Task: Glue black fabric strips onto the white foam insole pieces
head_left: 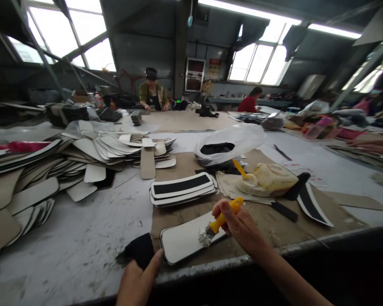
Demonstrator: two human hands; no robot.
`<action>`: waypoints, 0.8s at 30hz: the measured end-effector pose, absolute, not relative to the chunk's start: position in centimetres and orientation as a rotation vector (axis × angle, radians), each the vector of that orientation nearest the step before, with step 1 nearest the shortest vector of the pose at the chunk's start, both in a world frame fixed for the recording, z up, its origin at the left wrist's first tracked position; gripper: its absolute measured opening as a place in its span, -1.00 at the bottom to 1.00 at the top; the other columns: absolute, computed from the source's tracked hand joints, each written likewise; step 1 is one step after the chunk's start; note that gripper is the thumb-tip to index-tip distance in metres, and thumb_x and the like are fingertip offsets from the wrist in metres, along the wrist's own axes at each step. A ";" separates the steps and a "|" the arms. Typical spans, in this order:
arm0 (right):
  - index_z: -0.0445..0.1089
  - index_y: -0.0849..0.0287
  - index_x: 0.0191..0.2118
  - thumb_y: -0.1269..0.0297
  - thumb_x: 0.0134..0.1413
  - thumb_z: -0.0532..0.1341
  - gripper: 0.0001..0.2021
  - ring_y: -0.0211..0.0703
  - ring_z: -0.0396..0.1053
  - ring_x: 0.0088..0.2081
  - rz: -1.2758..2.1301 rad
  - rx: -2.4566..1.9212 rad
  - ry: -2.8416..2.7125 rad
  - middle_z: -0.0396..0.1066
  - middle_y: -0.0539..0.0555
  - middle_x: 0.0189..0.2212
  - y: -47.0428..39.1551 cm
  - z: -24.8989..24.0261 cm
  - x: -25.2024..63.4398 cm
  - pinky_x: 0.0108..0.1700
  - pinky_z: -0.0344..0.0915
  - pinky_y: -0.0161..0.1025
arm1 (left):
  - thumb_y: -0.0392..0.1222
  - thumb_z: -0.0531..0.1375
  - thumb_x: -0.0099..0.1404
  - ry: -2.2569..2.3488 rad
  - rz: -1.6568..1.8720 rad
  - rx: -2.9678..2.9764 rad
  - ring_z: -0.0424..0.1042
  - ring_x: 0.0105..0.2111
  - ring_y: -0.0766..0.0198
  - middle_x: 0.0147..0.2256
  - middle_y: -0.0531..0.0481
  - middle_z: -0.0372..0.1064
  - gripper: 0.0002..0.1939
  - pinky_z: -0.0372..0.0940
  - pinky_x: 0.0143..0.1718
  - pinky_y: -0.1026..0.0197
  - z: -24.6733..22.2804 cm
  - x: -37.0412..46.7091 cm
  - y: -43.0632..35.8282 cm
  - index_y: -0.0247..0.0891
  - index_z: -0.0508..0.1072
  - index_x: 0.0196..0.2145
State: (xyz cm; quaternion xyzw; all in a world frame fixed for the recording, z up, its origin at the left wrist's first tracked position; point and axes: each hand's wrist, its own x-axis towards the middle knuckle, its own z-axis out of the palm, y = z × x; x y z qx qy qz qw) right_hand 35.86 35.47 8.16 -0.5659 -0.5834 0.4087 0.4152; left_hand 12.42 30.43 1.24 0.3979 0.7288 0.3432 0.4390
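Note:
My right hand [238, 223] is closed around the yellow handle of a brush [221, 217]. Its clumped bristles touch a white rounded panel [181, 240] lying on brown paper near the table edge. Low in the view, my left hand [142, 276] has its thumb at the panel's left end, and a black piece of material [139, 250] is at its fingers, partly hidden by the hand. Behind the panel lies a small stack of white panels with a black strip on top [182, 185].
Piled white and beige panels [95, 148] cover the left. Farther back are a plastic bag [230, 142], a yellowish container [274, 178] with a second yellow-handled brush [240, 168], and a black-handled tool [284, 211]. Two people sit across the room; another person's hands show at right.

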 end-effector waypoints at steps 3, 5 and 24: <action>0.27 0.19 -0.43 -0.19 0.03 -0.01 -0.52 -0.34 0.15 -0.62 1.223 -1.352 -1.330 0.21 -0.08 -0.63 34.6 6.8 34.0 -0.56 0.09 -0.37 | 0.13 0.13 0.06 1.759 0.807 0.995 0.22 -0.72 0.25 -0.80 0.07 0.19 -0.58 0.12 -0.62 0.21 0.5 12.7 30.6 -0.25 0.28 -0.71; 0.26 0.20 -0.41 -0.14 0.02 0.06 -0.57 -0.33 0.20 -0.60 1.277 -1.326 -1.279 0.23 -0.08 -0.63 34.3 6.2 33.0 -0.52 0.14 -0.35 | 0.12 0.12 0.06 1.743 0.821 0.960 0.22 -0.73 0.28 -0.77 0.07 0.22 -0.60 0.12 -0.64 0.24 0.5 12.9 30.8 -0.26 0.28 -0.69; 0.27 0.12 -0.44 0.15 0.02 0.14 -0.84 -0.13 0.29 -0.40 0.525 -1.721 -1.625 0.32 0.02 -0.47 35.0 5.5 37.2 -0.28 0.17 -0.21 | 0.11 0.16 0.03 1.733 0.800 0.952 0.31 -0.69 0.17 -0.74 -0.01 0.31 -0.65 0.20 -0.59 0.17 -0.6 13.0 31.2 -0.23 0.29 -0.63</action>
